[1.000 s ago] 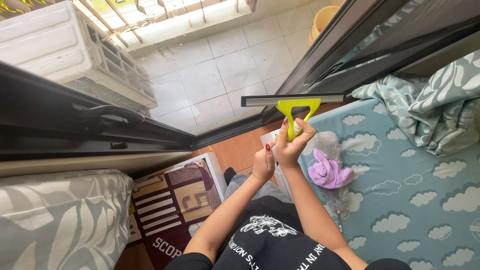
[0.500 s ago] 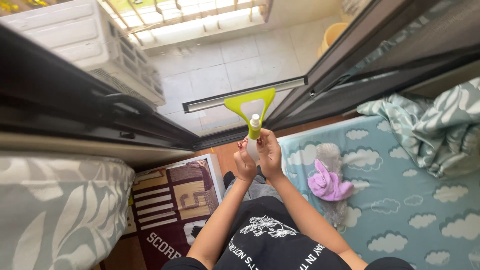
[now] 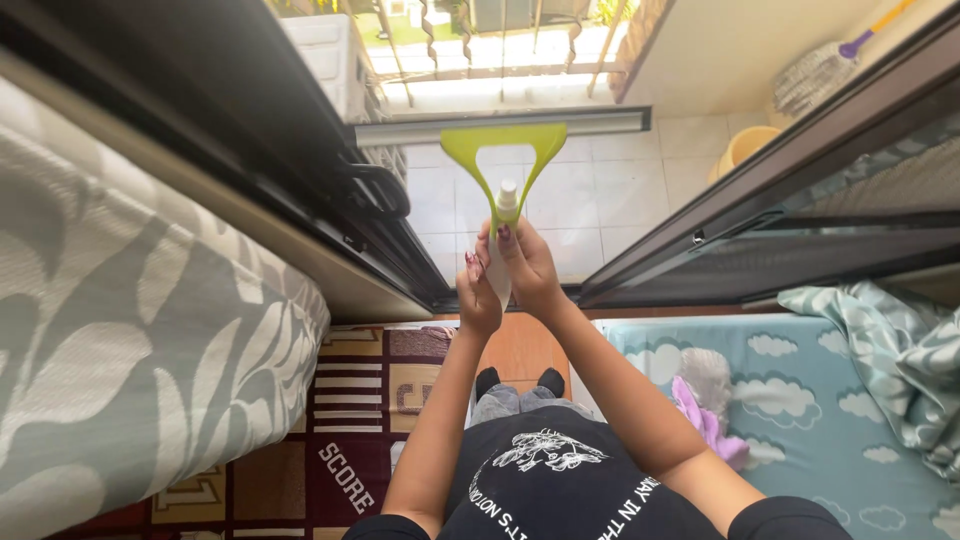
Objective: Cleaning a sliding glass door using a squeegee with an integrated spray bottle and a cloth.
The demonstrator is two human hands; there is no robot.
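Lime-green plastic squeegee [image 3: 503,160] with grey metal blade held up against glass pane, centre. Left hand [image 3: 478,295] and right hand [image 3: 527,265] side by side, both clasped on its white handle below blade. Leaf-patterned grey curtain [image 3: 130,350] at left. Cloud-printed blue bedsheet [image 3: 850,420] at right, purple cloth [image 3: 705,420] on it. Patterned brown floor mat [image 3: 340,440] below, left of person.

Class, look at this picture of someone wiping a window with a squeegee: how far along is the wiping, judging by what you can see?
Done: impossible to tell; the glass shows no clear streaks or wet bands. In hand: both hands, left hand and right hand, grip the handle of the green squeegee, its blade pressed flat against the glass, high on the pane. Left: how much of the pane remains cannot be judged from this view.
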